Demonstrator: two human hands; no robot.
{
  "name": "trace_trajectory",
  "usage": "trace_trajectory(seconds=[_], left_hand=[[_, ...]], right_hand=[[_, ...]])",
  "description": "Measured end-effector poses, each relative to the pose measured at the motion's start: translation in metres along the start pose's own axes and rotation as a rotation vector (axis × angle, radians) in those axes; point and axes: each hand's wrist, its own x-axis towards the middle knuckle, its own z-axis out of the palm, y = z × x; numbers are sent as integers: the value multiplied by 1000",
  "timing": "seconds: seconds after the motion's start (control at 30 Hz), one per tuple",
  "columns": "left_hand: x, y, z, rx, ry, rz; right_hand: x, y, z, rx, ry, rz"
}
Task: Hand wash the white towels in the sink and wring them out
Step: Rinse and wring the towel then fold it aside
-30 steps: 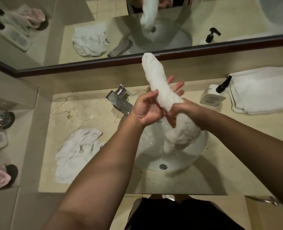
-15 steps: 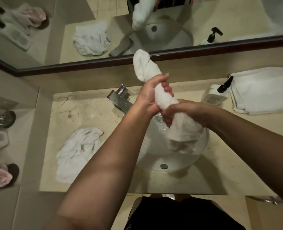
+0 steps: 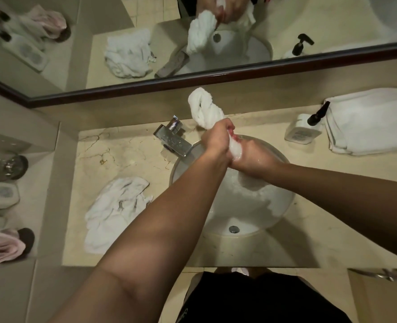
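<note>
Both hands clamp the towel (image 3: 205, 110) over the sink (image 3: 283, 206): right hand (image 3: 251, 157) squeezing the sodden lower part, left hand (image 3: 217, 138) gripping beyond; soft, heavy with water, likely slippery, best held close either side of the twist

I see a soap dispenser (image 3: 304, 129) on the marble surface (image 3: 127, 157), a chrome faucet (image 3: 175, 141), and a dark-framed mirror (image 3: 146, 88) behind.

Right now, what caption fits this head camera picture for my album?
Both hands, left and right, wring a twisted white towel over the sink.
</note>
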Motion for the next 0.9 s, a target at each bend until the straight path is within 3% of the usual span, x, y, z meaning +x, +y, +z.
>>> trace_trajectory(seconds=[0.17,0.23,0.33,0.4,0.5,0.6,0.73,0.8,0.9], left_hand=[[-1,2,-1,-8,24,-24],[2,2,-6,-8,-15,-66],[7,3,-15,184,-57,-5],[7,8,-23,274,-207,15],[2,16,-42,-4,-692,-124],[0,9,-58,-334,-1097,-215],[-14,10,-39,-471,-1436,-187],[-18,25,-30,-567,-1468,-96],[-26,48,-30,-642,-1321,-96]], right_hand=[[-2,-5,3,-108,73,47],[-5,-5,3,9,54,73],[-14,-10,-5,257,-32,136],[-23,-13,-13,421,-102,157],[-33,-23,-28,687,-186,138],[-36,-35,-35,977,-433,131],[-31,-40,-32,1502,-1084,67],[-28,-41,-30,1590,-1247,48],[-26,-39,-31,1543,-1233,79]])
